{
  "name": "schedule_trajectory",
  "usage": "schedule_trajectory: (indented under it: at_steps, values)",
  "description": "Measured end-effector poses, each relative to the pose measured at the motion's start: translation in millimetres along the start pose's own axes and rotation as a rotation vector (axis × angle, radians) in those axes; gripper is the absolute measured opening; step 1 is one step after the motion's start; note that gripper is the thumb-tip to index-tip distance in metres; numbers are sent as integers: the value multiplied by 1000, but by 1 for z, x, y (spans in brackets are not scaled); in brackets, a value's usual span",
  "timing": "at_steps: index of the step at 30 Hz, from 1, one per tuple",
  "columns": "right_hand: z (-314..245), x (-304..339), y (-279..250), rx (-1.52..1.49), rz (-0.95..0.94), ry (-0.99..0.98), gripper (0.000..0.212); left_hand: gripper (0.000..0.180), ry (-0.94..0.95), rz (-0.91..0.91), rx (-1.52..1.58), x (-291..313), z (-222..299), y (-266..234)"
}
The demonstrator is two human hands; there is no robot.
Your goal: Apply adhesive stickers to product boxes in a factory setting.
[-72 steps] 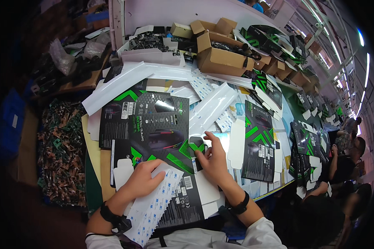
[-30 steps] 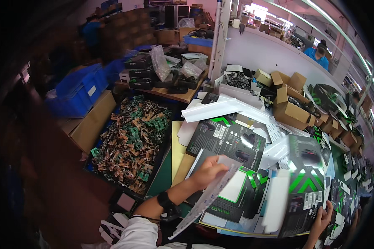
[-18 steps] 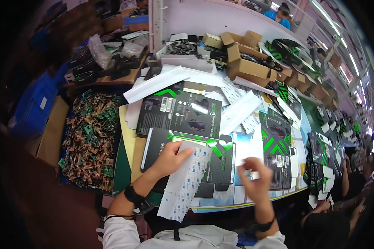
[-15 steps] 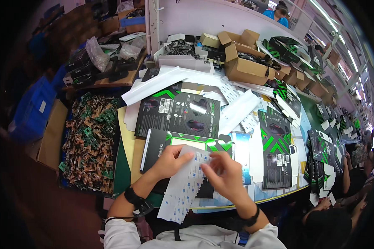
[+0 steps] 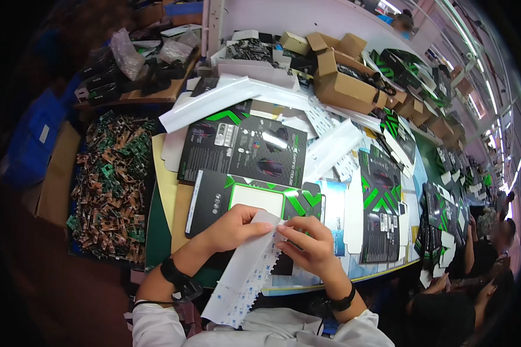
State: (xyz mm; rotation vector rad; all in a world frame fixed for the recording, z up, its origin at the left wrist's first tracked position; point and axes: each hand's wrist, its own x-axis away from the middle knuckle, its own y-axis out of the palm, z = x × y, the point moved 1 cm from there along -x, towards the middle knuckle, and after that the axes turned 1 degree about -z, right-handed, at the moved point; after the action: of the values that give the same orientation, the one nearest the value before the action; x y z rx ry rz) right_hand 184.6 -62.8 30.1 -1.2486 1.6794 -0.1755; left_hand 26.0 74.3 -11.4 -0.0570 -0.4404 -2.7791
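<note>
A long white sheet with blue printing and a toothed edge (image 5: 237,289), like backing paper for adhesive pads, hangs down toward my lap. My left hand (image 5: 241,230) is closed on its top end, thumb laid across it. At the upper right corner of the sheet, my right hand (image 5: 308,243) pinches the edge between thumb and index finger; whether a small piece is between those fingertips is too small to tell. Just beyond both hands lies a flat black and green box (image 5: 205,217) with a pale rectangular window, partly hidden by my hands and the sheet.
Behind it lies an unfolded black mouse carton (image 5: 214,153); another carton (image 5: 382,211) is on the right. Folded white strips (image 5: 208,104) lie across the back. A tray of small circuit boards (image 5: 113,191) stands left. An open cardboard box (image 5: 344,87) is behind. Co-workers' arms (image 5: 469,248) show right.
My right hand's fingertips have closed onto the sheet's top edge. The sheet has tilted, with its lower end shifted left. The view has shifted slightly.
</note>
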Motion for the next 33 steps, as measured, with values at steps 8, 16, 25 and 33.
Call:
schedule_trajectory:
  at_steps: [8, 16, 25, 33]
  values:
    - [4, 26, -17, 51, 49, -25, 26, 20, -85, 46, -101, -1, 2, 1]
    - [-22, 112, -6, -378, 318, 970, 10, 24, -49, 253, -561, -7, 5, -5]
    - [-24, 105, 25, -280, 513, 1139, 12, 25, -119, 250, -502, -11, -5, -8]
    - [-25, 97, 31, -175, 542, 1124, 9, 25, -127, 268, -471, -11, -6, -8]
